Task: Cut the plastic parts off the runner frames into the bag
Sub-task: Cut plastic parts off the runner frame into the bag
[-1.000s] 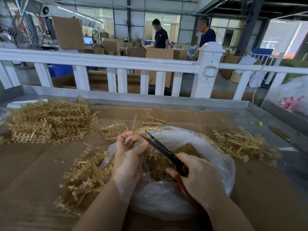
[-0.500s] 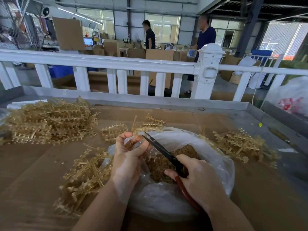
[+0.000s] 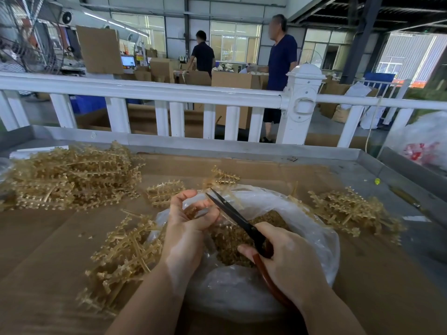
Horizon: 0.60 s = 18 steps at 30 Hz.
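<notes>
Trimming over the clear plastic bag [image 3: 312,240]: my left hand [image 3: 187,228] pinches a small runner-frame piece, largely hidden by its fingers; my right hand [image 3: 287,264] grips the scissors [image 3: 232,213], blades nearly together, tip at 12 o'clock. Uncut runner frames [image 3: 70,176] lie at 10 o'clock on the counter [image 3: 48,238]. Risk, as I judge it: blades nicking fingertips, or parts flicking past the bag rim.

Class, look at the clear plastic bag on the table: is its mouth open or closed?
Open. The plastic bag has its rim spread wide, exposing the heap of cut parts inside.
</notes>
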Tool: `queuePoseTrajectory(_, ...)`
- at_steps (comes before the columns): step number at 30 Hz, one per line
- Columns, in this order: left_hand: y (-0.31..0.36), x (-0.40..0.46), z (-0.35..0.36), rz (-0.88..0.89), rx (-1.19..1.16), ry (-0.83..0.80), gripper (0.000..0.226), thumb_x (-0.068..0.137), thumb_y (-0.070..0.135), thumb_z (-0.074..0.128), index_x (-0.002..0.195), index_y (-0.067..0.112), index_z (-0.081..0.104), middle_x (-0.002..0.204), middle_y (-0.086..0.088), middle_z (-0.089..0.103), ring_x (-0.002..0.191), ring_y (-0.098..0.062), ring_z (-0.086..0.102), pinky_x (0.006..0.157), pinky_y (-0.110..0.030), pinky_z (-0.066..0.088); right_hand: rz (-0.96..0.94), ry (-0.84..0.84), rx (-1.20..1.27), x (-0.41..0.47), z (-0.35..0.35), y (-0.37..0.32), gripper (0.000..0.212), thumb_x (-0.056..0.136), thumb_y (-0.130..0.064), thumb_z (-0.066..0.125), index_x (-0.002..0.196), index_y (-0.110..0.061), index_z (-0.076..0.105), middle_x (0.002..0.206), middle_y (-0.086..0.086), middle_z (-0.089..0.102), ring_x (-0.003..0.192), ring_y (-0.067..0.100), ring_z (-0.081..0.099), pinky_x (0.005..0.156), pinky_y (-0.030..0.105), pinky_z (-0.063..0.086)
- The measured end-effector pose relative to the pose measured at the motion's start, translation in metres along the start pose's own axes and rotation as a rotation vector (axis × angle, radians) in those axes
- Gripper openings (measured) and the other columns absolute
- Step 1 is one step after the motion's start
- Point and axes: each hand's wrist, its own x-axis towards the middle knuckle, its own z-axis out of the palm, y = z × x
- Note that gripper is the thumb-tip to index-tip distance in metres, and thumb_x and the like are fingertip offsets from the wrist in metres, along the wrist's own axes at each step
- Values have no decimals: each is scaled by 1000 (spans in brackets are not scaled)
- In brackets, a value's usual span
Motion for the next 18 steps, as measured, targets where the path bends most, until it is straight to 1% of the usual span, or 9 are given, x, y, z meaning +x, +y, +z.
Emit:
queuePoseTrajectory(2,-1,-2,1,-14,9,-22,55,60,-5,68,105,23,53,76,-4,69,69,-19,68,61,-26,56,-1,8,-2,1,0,0,32,79,-61,55,90,-31,61,68,-15,56,65,3,53,58,13,36)
queuePoseTrajectory(6,-1,-1,2,-54,-32,-11,54,62,-7,63,105,23,50,64,2,67,63,-13,67,59,-24,55,-16,-15,-42,1,1,1,35,78,-64,49,89,-32,58,64,-18,45,62,2,46,54,11,29)
queuePoseTrajectory(10,1,-3,3,-67,-70,-1,56,59,-9,60,106,22,51,62,2,65,62,-13,67,56,-23,55,-13,-12,-58,1,1,0,34,79,-62,53,92,-31,60,67,-16,47,64,2,45,54,9,27)
queuePoseTrajectory(13,2,-3,6,-76,-99,-5,57,59,-10,60,105,22,52,62,2,64,61,-12,67,56,-22,55,-10,-18,-76,1,2,0,35,79,-62,52,95,-32,60,70,-15,51,67,4,48,59,12,31)
queuePoseTrajectory(16,4,-3,8,-81,-137,-7,57,59,-11,57,105,21,52,61,2,62,59,-10,66,56,-22,55,7,7,-71,1,3,-2,32,80,-58,57,98,-31,61,75,-11,57,73,8,54,64,20,39)
queuePoseTrajectory(18,4,-3,8,-86,-144,-22,58,60,-12,58,107,22,52,62,2,62,61,-10,66,58,-22,56,19,27,-57,1,3,-2,31,81,-56,58,98,-31,61,77,-11,59,75,8,55,66,21,42)
